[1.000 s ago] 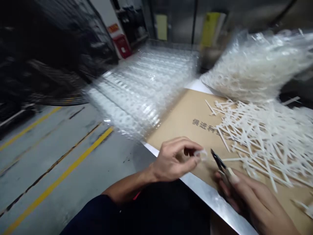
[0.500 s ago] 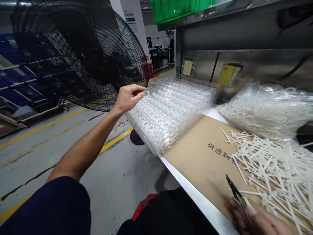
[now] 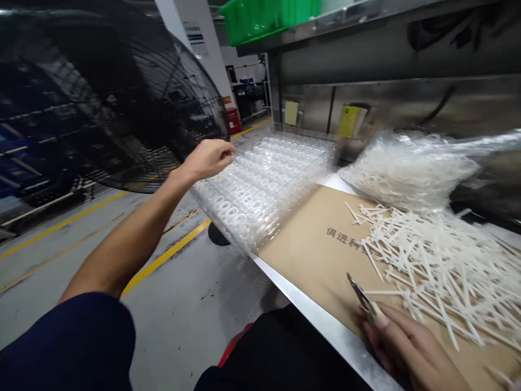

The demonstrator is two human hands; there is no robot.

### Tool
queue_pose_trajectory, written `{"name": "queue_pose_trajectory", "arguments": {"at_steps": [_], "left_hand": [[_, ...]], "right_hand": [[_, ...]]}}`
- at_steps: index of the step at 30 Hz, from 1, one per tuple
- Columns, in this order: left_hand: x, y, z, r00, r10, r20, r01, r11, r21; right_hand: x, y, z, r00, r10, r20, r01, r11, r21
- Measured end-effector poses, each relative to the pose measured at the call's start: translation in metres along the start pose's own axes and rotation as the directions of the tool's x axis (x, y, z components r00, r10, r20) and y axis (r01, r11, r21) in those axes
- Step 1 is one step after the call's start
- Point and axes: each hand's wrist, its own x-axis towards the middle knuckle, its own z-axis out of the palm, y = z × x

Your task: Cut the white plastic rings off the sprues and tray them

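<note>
My left hand (image 3: 209, 158) is over the left rim of a clear plastic tray (image 3: 295, 214), thumb and fingers pressed together. Whatever the fingertips hold, if anything, is hidden. Rows of white plastic rings (image 3: 232, 209) fill the tray, which looks like the top of a stack of similar trays. Low on the right, my right hand (image 3: 401, 339) is closed around a pair of side cutters (image 3: 362, 296), their dark jaws pointing up and left above the cardboard. Beside them lies a loose pile of white plastic sprue sticks (image 3: 435, 271).
Brown cardboard (image 3: 299, 239) with printed characters covers the metal-edged table. A clear bag of white rings (image 3: 411, 171) stands at the back right. A large black fan (image 3: 163, 108) is close on the left, and a green bin (image 3: 268, 19) sits on the shelf above.
The view has shifted right. The white ring seen at my left fingertips earlier no longer shows there, and those fingers are more curled. My right hand still holds the side cutters.
</note>
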Motion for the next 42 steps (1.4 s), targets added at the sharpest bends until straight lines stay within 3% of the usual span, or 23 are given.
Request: {"name": "queue_pose_trajectory", "arguments": {"at_steps": [2,3,6,9,12,15,18,20,22,24,26,29,31,33,36,38,42], "left_hand": [[-0.020,0.047,-0.004,0.976,0.166,-0.140,-0.172,0.985,-0.026],[-0.032,0.073,-0.003,0.940,0.277,-0.202,-0.289,0.957,-0.034],[-0.065,0.153,0.009,0.860,0.431,-0.273,-0.485,0.857,-0.174],[-0.076,0.225,0.038,0.833,0.535,-0.140,-0.540,0.732,-0.415],[-0.057,0.286,0.074,0.743,0.666,0.064,-0.522,0.636,-0.568],[-0.033,0.328,0.106,0.648,0.741,0.175,-0.556,0.618,-0.555],[-0.024,0.354,0.122,0.548,0.793,0.267,-0.620,0.599,-0.507],[-0.024,0.362,0.125,0.511,0.806,0.298,-0.613,0.585,-0.531],[-0.023,0.362,0.124,0.519,0.814,0.260,-0.564,0.555,-0.612],[-0.020,0.351,0.122,0.585,0.791,0.179,-0.470,0.511,-0.720],[-0.020,0.334,0.122,0.694,0.705,0.142,-0.318,0.478,-0.819],[-0.027,0.302,0.133,0.841,0.489,0.232,-0.009,0.440,-0.898],[-0.037,0.284,0.147,0.884,0.349,0.312,0.169,0.382,-0.908],[-0.047,0.272,0.159,0.903,0.246,0.351,0.272,0.303,-0.913],[-0.054,0.262,0.166,0.931,0.215,0.295,0.237,0.258,-0.937],[-0.052,0.258,0.161,0.930,0.296,0.219,0.101,0.366,-0.925],[-0.047,0.249,0.142,0.853,0.486,0.191,-0.180,0.617,-0.766]], "right_hand": [[-0.003,-0.008,0.000,0.996,-0.054,0.072,0.060,0.994,-0.086],[-0.004,-0.012,0.000,0.988,-0.099,0.121,0.114,0.986,-0.122],[-0.005,-0.022,-0.002,0.957,-0.220,0.188,0.268,0.919,-0.288],[-0.003,-0.025,-0.005,0.929,-0.252,0.269,0.339,0.871,-0.354],[-0.004,-0.023,-0.006,0.897,-0.267,0.353,0.404,0.819,-0.407],[-0.007,-0.020,-0.004,0.881,-0.276,0.383,0.443,0.764,-0.469],[-0.008,-0.018,-0.002,0.865,-0.294,0.406,0.477,0.734,-0.484],[-0.008,-0.018,-0.002,0.861,-0.298,0.413,0.484,0.731,-0.482],[-0.008,-0.018,-0.003,0.864,-0.294,0.409,0.478,0.734,-0.481],[-0.009,-0.018,-0.004,0.869,-0.288,0.402,0.468,0.742,-0.480],[-0.009,-0.019,-0.005,0.871,-0.285,0.400,0.463,0.749,-0.474],[-0.008,-0.020,-0.005,0.869,-0.287,0.403,0.465,0.754,-0.465],[-0.006,-0.020,-0.006,0.870,-0.288,0.400,0.463,0.757,-0.461],[-0.005,-0.020,-0.006,0.874,-0.287,0.391,0.455,0.766,-0.454],[-0.003,-0.019,-0.006,0.883,-0.276,0.381,0.435,0.787,-0.438],[-0.002,-0.019,-0.007,0.889,-0.257,0.378,0.415,0.800,-0.433],[-0.002,-0.018,-0.010,0.897,-0.225,0.382,0.381,0.830,-0.407]]}}
